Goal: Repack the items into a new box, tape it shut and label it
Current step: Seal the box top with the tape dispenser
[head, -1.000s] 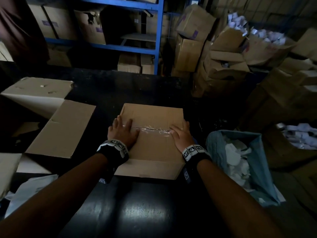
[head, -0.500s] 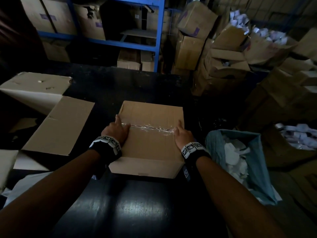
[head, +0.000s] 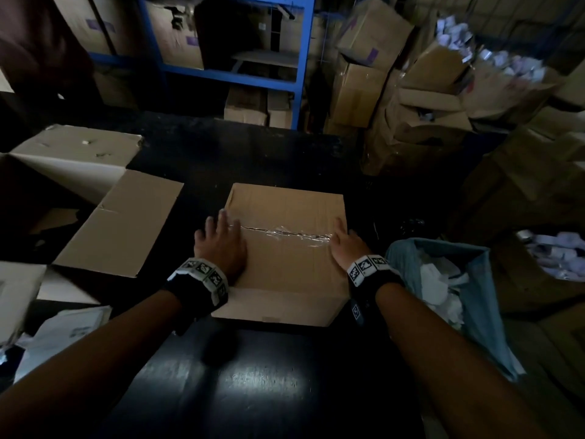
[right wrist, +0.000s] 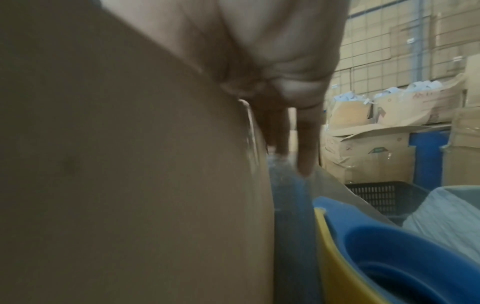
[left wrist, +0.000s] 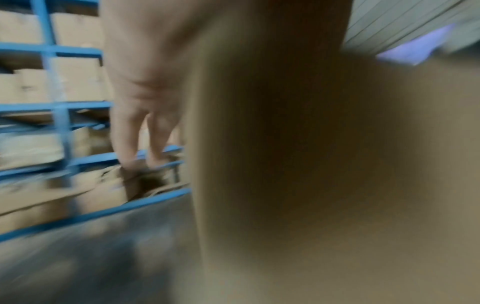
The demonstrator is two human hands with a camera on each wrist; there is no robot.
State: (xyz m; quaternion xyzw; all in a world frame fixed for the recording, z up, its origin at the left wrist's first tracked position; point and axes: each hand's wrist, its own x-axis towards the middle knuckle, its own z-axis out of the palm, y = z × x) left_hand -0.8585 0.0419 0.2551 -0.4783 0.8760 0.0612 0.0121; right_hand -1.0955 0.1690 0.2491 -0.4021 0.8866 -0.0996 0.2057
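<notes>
A closed brown cardboard box (head: 285,264) sits on the dark table, with a strip of clear tape (head: 285,231) along its top seam. My left hand (head: 218,239) lies at the box's left edge by the tape's end, fingers spread and straight. My right hand (head: 346,248) is at the right edge, fingers reaching down that side. In the left wrist view, straight fingers (left wrist: 130,133) run alongside the box wall (left wrist: 324,185). In the right wrist view, straight fingers (right wrist: 306,144) lie against the box (right wrist: 130,164) near the tape end (right wrist: 250,127).
A large open carton (head: 120,223) lies at the left, with papers (head: 63,327) below it. A blue bag of white paper (head: 443,280) stands right of the box. A blue-and-yellow object (right wrist: 363,257) and a black crate (right wrist: 384,197) are on that side. Blue shelving (head: 297,58) and stacked cartons (head: 411,106) lie behind.
Both hands have slid outward along the tape, from the top of the box to its left and right edges. The box has stayed in place.
</notes>
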